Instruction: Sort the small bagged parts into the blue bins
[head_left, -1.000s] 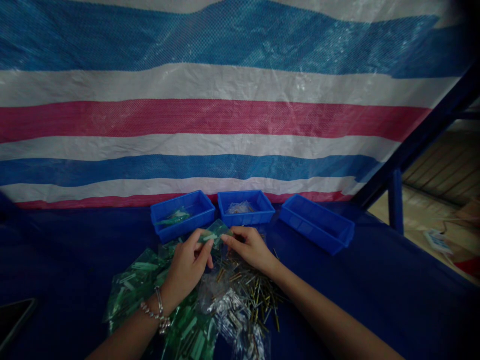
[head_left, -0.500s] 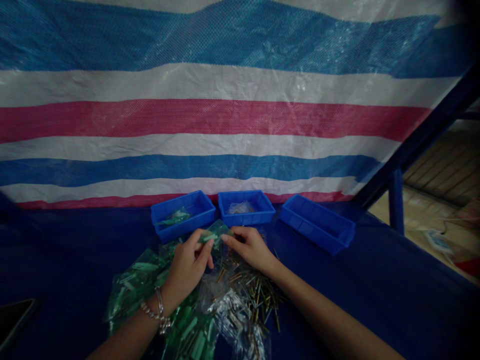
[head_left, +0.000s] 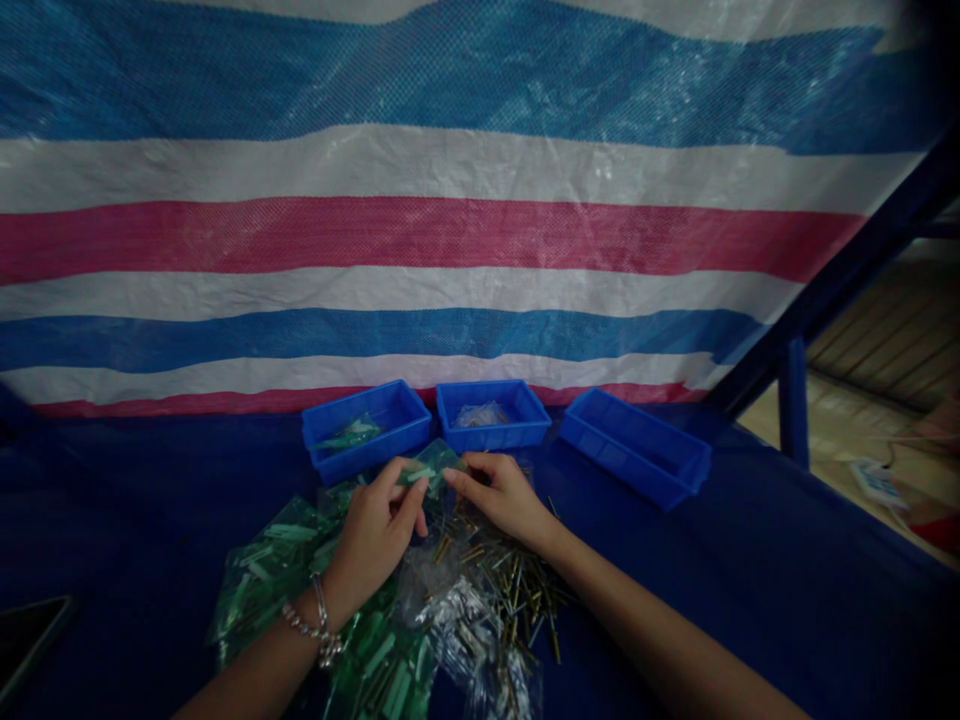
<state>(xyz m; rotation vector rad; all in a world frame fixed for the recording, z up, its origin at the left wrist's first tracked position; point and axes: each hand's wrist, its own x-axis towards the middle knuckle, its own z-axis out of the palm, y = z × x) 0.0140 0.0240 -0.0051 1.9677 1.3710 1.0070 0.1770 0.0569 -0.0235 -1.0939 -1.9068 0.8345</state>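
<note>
A small green plastic bag with pale strips in it is pinched between both hands, just in front of the blue bins. My left hand, with a bracelet at its wrist, grips the bag's left side between thumb and fingers. On the right edge of the bag, my right hand closes thumb and forefinger. Green bags lie in a heap around my left forearm. Below my right hand are loose brass-coloured pins and clear bags with silvery pieces.
Behind the hands stand a blue bin with green bags, a blue bin with clear packets and a third blue bin. A striped sheet hangs behind the table. A dark flat object lies at lower left.
</note>
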